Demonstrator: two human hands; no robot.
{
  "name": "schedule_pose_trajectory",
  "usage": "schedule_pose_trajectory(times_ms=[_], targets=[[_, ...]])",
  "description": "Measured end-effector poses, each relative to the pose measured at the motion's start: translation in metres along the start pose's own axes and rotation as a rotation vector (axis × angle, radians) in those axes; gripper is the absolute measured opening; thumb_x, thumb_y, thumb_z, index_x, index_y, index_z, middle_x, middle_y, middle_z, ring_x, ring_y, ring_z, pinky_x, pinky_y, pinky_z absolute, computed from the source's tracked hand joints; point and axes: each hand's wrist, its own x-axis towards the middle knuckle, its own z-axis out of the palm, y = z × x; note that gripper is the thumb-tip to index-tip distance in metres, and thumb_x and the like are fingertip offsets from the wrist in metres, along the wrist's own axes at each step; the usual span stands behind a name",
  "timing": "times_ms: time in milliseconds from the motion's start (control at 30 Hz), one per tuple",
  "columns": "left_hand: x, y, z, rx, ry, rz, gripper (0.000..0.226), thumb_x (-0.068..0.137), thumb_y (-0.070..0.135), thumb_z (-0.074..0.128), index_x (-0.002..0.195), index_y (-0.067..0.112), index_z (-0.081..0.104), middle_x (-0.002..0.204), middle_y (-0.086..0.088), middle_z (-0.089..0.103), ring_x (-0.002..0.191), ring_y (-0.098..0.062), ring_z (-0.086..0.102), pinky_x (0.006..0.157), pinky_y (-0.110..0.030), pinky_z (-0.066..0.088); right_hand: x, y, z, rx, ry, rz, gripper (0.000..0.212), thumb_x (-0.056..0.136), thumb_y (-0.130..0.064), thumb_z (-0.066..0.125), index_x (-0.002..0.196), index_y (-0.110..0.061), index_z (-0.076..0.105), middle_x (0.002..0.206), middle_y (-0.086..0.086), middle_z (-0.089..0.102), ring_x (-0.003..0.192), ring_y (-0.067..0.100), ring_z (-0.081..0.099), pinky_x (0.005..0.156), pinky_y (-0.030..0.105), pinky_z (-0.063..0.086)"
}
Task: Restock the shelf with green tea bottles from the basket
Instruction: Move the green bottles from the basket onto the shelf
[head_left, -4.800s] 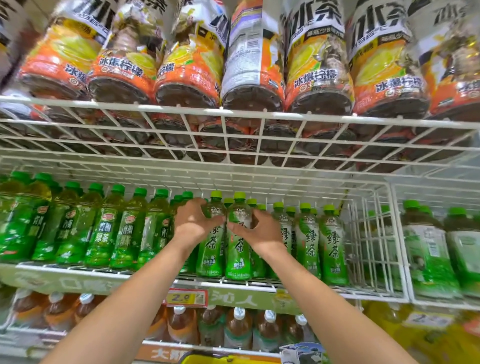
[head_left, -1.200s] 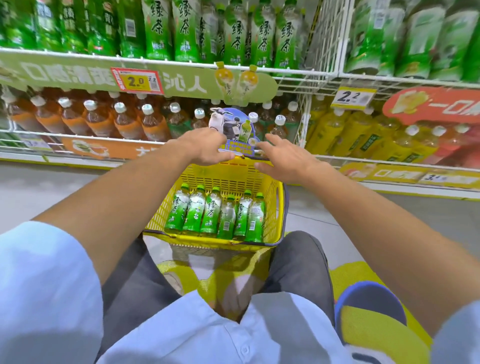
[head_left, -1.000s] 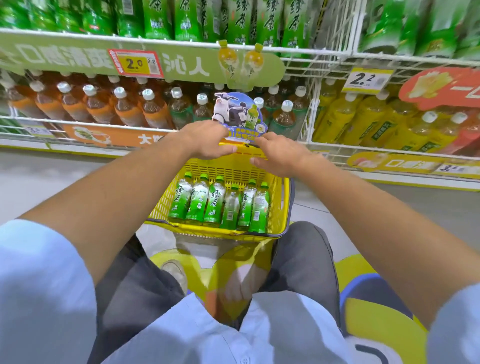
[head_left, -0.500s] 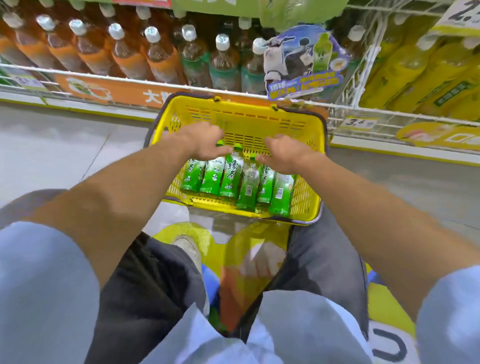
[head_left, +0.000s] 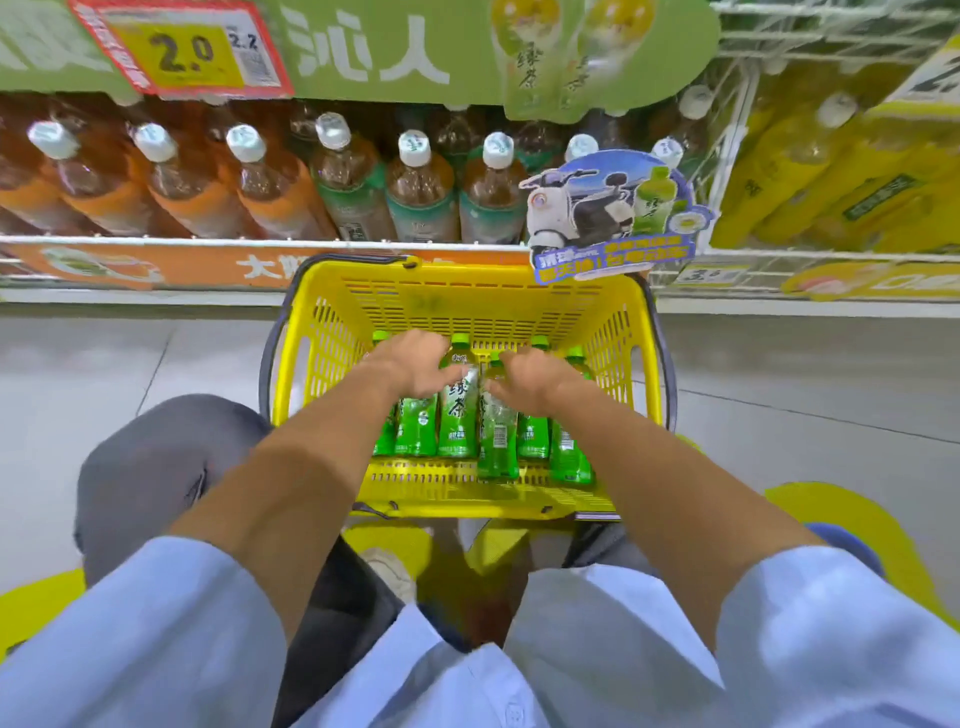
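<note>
Grey floor tiles (head_left: 104, 364) run along the foot of a drinks rack, whose lower tier carries brown tea bottles (head_left: 415, 192) with white caps and, to the right, yellow bottles (head_left: 831, 182). A green banner (head_left: 363, 52) with a red-framed price tag (head_left: 182, 52) crosses the top of the view, and a scooter card (head_left: 608, 218) hangs just above the basket's far rim. The yellow basket (head_left: 322, 364) stands on the floor in front of me, and the green tea bottles (head_left: 457, 421), six as far as I can count, lie side by side on its bottom, caps pointing to the rack. I have the left hand (head_left: 410, 364) over the upper parts of the left-hand bottles, its fingers (head_left: 447, 371) bent down onto the third bottle's shoulder. The right hand (head_left: 530, 379) lies over the right-hand bottles, its fingers (head_left: 493, 387) bent toward the fourth, which sits slightly nearer to me than its neighbours. Whether either set of fingers has closed round a bottle I cannot tell. The shelf to be filled does not show from this angle. As I judge it, this is the pick-up step of one round: every visible bottle is in the basket, so lifting and shelving all six remains to be done.
</note>
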Motion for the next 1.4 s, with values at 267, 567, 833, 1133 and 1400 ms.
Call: schedule_pose_trajectory(times_ms=[267,567,833,1133,1400], targets=[[0.046,-0.005,0.037,-0.101,-0.049,-0.024,0.053,0.098,0.057,0.049,0.103,0.006,0.065,0.099,-0.016,0.066,0.095,-0.033,0.063,0.081,-0.040,0.053,0.032,-0.004,0.024,-0.003,-0.044,0.026,0.052,0.107,-0.047,0.039,0.132,-0.004,0.053,0.131,0.021,0.053,0.120,0.036,0.055,0.097,0.046,0.048],[0.081,0.001,0.050,-0.115,-0.015,-0.108,0.056,0.093,0.054,0.060,0.115,0.003,0.056,0.118,-0.020,0.059,0.114,-0.036,0.054,0.088,-0.044,0.048,0.054,-0.011,0.034,-0.097,0.070,0.092,0.042,0.104,-0.041,0.049,0.121,-0.005,0.062,0.124,0.016,0.064,0.124,0.034,0.051,0.102,0.039,0.038],[0.079,0.016,0.050,-0.182,0.047,-0.219,0.049,0.086,0.044,0.075,0.114,0.007,0.059,0.115,-0.014,0.062,0.106,-0.033,0.062,0.073,-0.035,0.044,0.065,-0.001,0.038,0.031,0.099,0.143,0.041,0.092,-0.043,0.069,0.108,-0.007,0.058,0.106,0.010,0.062,0.118,0.030,0.054,0.094,0.037,0.048],[0.058,0.012,0.056,-0.520,-0.026,-0.327,0.048,0.076,0.033,0.088,0.086,0.014,0.044,0.082,0.001,0.049,0.074,-0.017,0.052,0.052,-0.024,0.033,0.061,0.011,0.050,0.205,0.169,0.216,0.051,0.077,-0.057,0.080,0.079,-0.014,0.054,0.075,0.001,0.057,0.071,0.020,0.057,0.046,0.024,0.034],[0.045,-0.008,0.056,-0.815,-0.111,-0.252,0.103,0.062,0.027,0.095,0.146,0.000,0.042,0.144,-0.015,0.052,0.135,-0.032,0.048,0.109,-0.039,0.043,0.049,0.024,0.048,0.537,0.068,0.167,0.089,0.069,-0.056,0.087,0.139,-0.011,0.055,0.132,0.007,0.061,0.120,0.026,0.060,0.098,0.040,0.054]])
